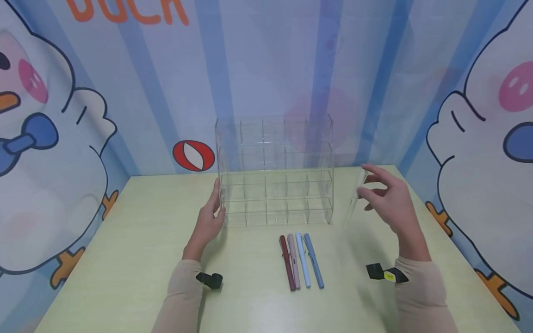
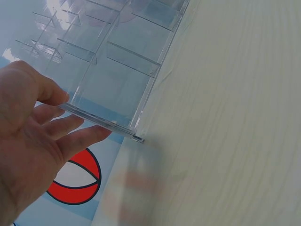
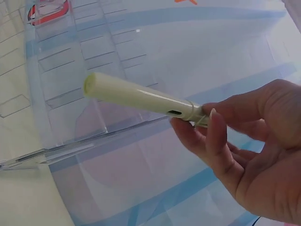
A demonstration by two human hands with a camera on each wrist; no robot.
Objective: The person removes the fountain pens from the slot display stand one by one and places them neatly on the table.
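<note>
At the back edge of the tabletop (image 1: 137, 222), I see a clear plastic organizer (image 1: 275, 171) standing upright, with my two hands either side of it.

From largest to smallest: the pale green tabletop carries the organizer, a see-through rack of small compartments in rows, close to the back wall. My left hand (image 1: 210, 219) rests with straight, relaxed fingers against the rack's left side wall, touching its edge and gripping nothing. My right hand (image 1: 389, 201) hovers off the rack's right side, its fingertips pinching a cream-coloured pen (image 3: 141, 96) by one end, the pen's other end pointing toward the rack. Four more pens (image 1: 300, 260) lie side by side on the tabletop just in front of the organizer: dark red, pink, light blue, blue.
</note>
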